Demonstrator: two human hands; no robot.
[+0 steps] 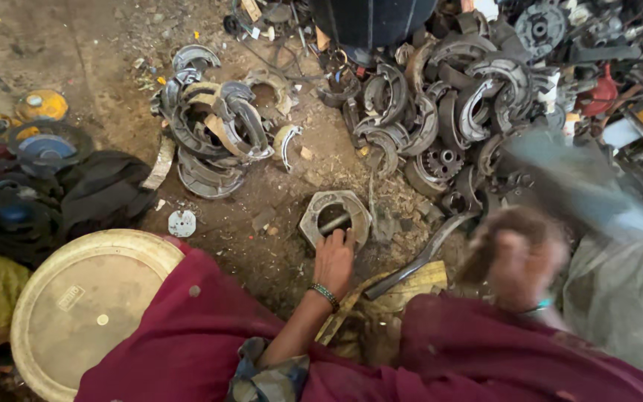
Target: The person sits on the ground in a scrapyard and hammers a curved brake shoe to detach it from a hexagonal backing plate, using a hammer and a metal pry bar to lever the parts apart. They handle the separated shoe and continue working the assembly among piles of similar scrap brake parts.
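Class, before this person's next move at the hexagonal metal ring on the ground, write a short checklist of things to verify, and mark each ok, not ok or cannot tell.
1. Left hand touches the hexagonal metal ring: ok, fingers rest on its near edge.
2. Ring lies flat on the dirt floor: ok.
3. Rod inside the ring seated: cannot tell.
4. Right hand grip: cannot tell, blurred by motion.
5. Curved metal bar apart from the ring: ok.
6. Pile of brake shoes apart from the left hand: ok.
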